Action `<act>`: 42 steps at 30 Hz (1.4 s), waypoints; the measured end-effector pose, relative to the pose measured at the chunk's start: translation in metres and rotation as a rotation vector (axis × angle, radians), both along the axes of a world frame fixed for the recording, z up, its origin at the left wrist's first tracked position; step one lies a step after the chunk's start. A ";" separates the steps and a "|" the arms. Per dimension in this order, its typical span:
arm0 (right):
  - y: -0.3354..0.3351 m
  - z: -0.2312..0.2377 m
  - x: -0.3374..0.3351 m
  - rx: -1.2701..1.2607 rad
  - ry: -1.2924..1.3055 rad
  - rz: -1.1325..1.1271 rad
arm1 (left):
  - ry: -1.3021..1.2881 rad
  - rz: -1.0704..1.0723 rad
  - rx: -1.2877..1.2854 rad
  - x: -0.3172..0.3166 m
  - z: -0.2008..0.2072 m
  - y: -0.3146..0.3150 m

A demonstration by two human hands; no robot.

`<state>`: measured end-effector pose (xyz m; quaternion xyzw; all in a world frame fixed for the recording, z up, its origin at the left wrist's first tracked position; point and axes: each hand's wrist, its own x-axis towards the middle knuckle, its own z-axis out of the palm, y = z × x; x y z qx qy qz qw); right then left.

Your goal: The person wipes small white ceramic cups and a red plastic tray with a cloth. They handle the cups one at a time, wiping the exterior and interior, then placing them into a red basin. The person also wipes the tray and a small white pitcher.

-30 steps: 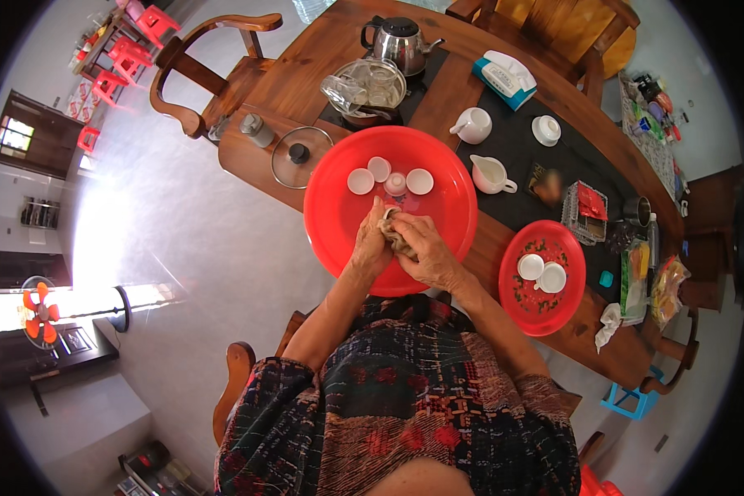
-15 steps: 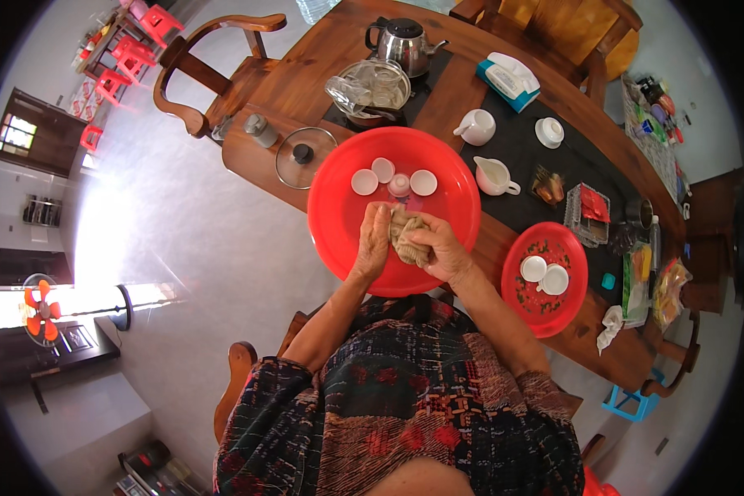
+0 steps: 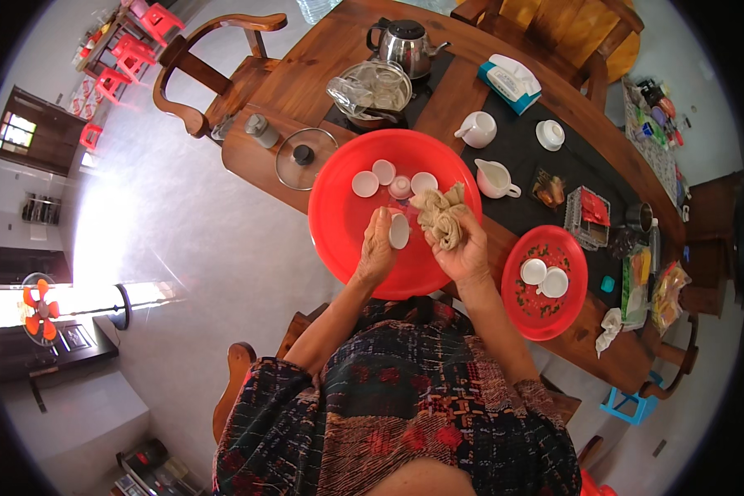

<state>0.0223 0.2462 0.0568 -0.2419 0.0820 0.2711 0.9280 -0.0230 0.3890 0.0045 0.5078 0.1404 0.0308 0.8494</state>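
Over the near part of a large red basin (image 3: 331, 223), my left hand (image 3: 376, 248) is closed on a small white cup (image 3: 399, 231), its opening turned toward the right. My right hand (image 3: 465, 252) grips a bunched tan cloth (image 3: 440, 213) a little to the right, apart from the cup. Inside the basin, beyond my hands, several small white cups (image 3: 365, 183) lie in a loose row; one of them (image 3: 399, 188) is turned bottom up.
To the right, a red tray (image 3: 554, 314) with a floral pattern holds two white cups (image 3: 555, 282). A white pitcher (image 3: 494, 177), a steel kettle (image 3: 405, 45), a glass lid (image 3: 302, 155) and a tissue pack (image 3: 510, 81) stand around the basin on the wooden table (image 3: 306, 70).
My hands have parted. The cloth has moved right and up with my right hand, uncovering the white cup in my left hand.
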 end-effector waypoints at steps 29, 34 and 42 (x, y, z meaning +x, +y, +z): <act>0.011 -0.089 0.020 -1.518 -1.266 0.477 | 0.192 0.261 -0.496 0.009 -0.043 0.053; 0.039 0.000 -0.008 -0.966 -1.014 0.342 | 0.036 0.134 -0.240 0.012 -0.061 0.033; 0.061 0.000 0.006 -1.256 -1.343 -0.053 | 0.090 -0.068 -0.704 0.012 -0.022 0.009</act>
